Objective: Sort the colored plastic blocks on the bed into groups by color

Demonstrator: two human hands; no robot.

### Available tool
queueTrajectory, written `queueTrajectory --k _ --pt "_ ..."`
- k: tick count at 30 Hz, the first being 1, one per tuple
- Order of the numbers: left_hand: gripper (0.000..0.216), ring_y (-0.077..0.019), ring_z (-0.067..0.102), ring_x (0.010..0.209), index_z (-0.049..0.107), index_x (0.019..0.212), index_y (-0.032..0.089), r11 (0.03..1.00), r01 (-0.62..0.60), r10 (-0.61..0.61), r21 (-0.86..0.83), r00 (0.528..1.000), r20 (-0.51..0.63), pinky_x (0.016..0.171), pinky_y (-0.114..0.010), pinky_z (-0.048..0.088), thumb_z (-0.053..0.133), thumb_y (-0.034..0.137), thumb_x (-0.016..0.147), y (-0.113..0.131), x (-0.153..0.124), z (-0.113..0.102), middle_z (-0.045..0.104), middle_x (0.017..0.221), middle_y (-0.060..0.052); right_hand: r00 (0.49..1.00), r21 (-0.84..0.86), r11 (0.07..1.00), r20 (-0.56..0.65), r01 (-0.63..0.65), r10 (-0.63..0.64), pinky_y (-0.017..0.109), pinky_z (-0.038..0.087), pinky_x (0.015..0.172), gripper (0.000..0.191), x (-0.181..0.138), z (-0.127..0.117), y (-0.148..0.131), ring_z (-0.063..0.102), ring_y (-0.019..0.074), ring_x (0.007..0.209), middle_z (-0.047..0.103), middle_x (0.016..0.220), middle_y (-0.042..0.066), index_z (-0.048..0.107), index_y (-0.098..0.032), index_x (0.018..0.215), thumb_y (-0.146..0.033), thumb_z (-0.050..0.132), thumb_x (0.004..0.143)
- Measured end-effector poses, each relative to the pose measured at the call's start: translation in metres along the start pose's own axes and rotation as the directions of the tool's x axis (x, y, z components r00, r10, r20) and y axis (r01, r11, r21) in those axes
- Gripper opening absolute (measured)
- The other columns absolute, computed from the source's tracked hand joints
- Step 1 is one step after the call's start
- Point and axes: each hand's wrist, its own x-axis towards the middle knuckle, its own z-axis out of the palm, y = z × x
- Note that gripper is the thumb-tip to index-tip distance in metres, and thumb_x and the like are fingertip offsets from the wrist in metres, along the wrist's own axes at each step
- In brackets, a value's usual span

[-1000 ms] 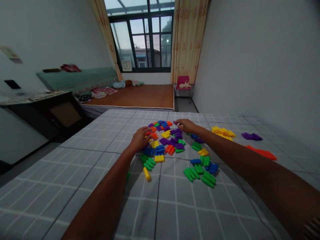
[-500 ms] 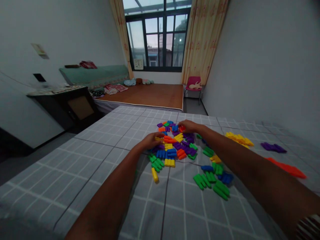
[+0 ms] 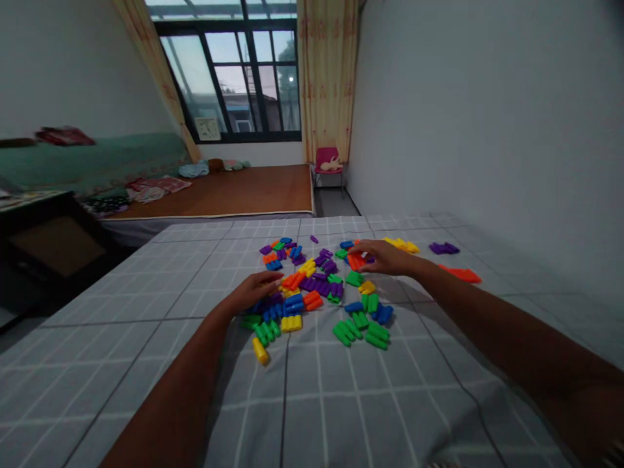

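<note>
A scatter of coloured plastic blocks (image 3: 316, 286) lies on a grey checked bed sheet (image 3: 341, 403). My right hand (image 3: 385, 258) is closed on an orange-red block (image 3: 356, 261) at the pile's far right side. My left hand (image 3: 256, 290) rests on the pile's left edge, fingers lying flat over blue and purple blocks. Green blocks (image 3: 363, 331) lie nearest to me, and a single yellow block (image 3: 260, 350) sits at the front left.
Sorted rows lie at the far right: yellow blocks (image 3: 402, 245), purple blocks (image 3: 443, 247), orange blocks (image 3: 461, 274). A white wall (image 3: 487, 130) runs along the right. Beyond the bed are a wooden platform (image 3: 234, 192), a pink chair (image 3: 328, 162) and a dark cabinet (image 3: 43, 240).
My right hand has taken an orange-red block from the far side of the pile and drawn it to the right. My left hand slid slightly down the pile's left edge. The view swung right.
</note>
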Motion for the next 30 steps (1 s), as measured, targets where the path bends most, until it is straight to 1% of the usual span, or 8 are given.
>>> queueTrajectory --k 4,7,9,11,13,17,22,30 --pt "0.061 -0.0292 0.065 0.102 0.070 0.109 0.020 0.995 0.031 -0.028 0.098 0.999 -0.028 0.093 -0.039 0.049 0.065 0.064 0.067 0.002 0.000 0.002 0.071 0.112 -0.008 0.945 0.051 0.972 -0.224 -0.231 0.237 0.036 0.055 0.079 0.048 -0.066 -0.053 0.022 0.065 0.0223 0.093 0.068 0.109 0.008 0.066 -0.023 0.115 -0.051 0.067 0.076" --pt "0.063 -0.0279 0.068 0.091 0.068 0.111 0.019 0.996 0.073 -0.072 0.045 0.997 -0.008 0.083 -0.038 0.054 0.064 0.064 0.068 -0.006 0.003 0.004 0.073 0.103 -0.008 0.763 0.157 0.866 -0.415 -0.475 0.495 0.036 0.056 0.073 0.054 -0.131 -0.090 0.064 0.066 0.0221 0.087 0.070 0.107 0.009 0.065 -0.022 0.115 -0.059 0.062 0.076" --pt "0.065 -0.0271 0.070 0.086 0.066 0.112 0.017 0.994 0.112 -0.112 0.004 0.994 0.002 0.079 -0.037 0.056 0.063 0.065 0.068 -0.009 0.004 0.004 0.074 0.099 -0.008 0.641 0.167 0.759 -0.439 -0.630 0.629 0.036 0.056 0.070 0.054 -0.173 -0.103 0.095 0.067 0.0223 0.083 0.070 0.107 0.010 0.066 -0.021 0.112 -0.060 0.062 0.075" --pt "0.066 -0.0263 0.070 0.085 0.066 0.112 0.017 0.990 0.141 -0.141 -0.018 0.990 -0.003 0.078 -0.037 0.057 0.064 0.066 0.068 -0.008 0.004 0.005 0.074 0.100 -0.008 0.582 0.108 0.664 -0.392 -0.740 0.713 0.036 0.054 0.073 0.051 -0.206 -0.107 0.121 0.067 0.0230 0.082 0.071 0.107 0.010 0.069 -0.021 0.107 -0.056 0.065 0.071" --pt "0.065 -0.0258 0.070 0.084 0.066 0.111 0.018 0.987 0.161 -0.161 -0.029 0.987 -0.005 0.077 -0.036 0.057 0.065 0.066 0.066 -0.005 0.003 0.006 0.074 0.100 -0.007 0.587 0.043 0.621 -0.281 -0.783 0.759 0.035 0.053 0.079 0.046 -0.227 -0.105 0.138 0.067 0.0241 0.086 0.071 0.108 0.009 0.071 -0.021 0.103 -0.049 0.069 0.067" --pt "0.065 -0.0268 0.070 0.085 0.067 0.110 0.020 0.981 0.194 -0.194 -0.027 0.981 0.000 0.075 -0.037 0.058 0.066 0.067 0.065 0.002 0.002 0.005 0.074 0.097 -0.006 0.642 -0.031 0.642 -0.066 -0.766 0.764 0.033 0.051 0.082 0.046 -0.236 -0.099 0.147 0.067 0.0247 0.091 0.071 0.111 0.007 0.071 -0.023 0.106 -0.034 0.070 0.061" --pt "0.065 -0.0271 0.070 0.089 0.069 0.107 0.020 0.986 0.161 -0.160 0.043 0.987 -0.022 0.078 -0.035 0.057 0.065 0.069 0.065 0.002 0.004 0.003 0.074 0.102 -0.007 0.617 -0.143 0.606 -0.037 -0.782 0.786 0.035 0.051 0.079 0.047 -0.227 -0.092 0.146 0.067 0.0257 0.089 0.072 0.107 0.006 0.071 -0.023 0.103 -0.024 0.068 0.056" --pt "0.065 -0.0279 0.070 0.088 0.067 0.109 0.020 0.982 0.188 -0.188 0.026 0.982 -0.013 0.077 -0.036 0.057 0.066 0.068 0.065 0.002 0.003 0.004 0.073 0.102 -0.007 0.638 -0.003 0.640 0.080 -0.768 0.766 0.035 0.051 0.080 0.052 -0.222 -0.086 0.145 0.067 0.0256 0.092 0.071 0.109 0.007 0.070 -0.024 0.108 -0.031 0.070 0.056"
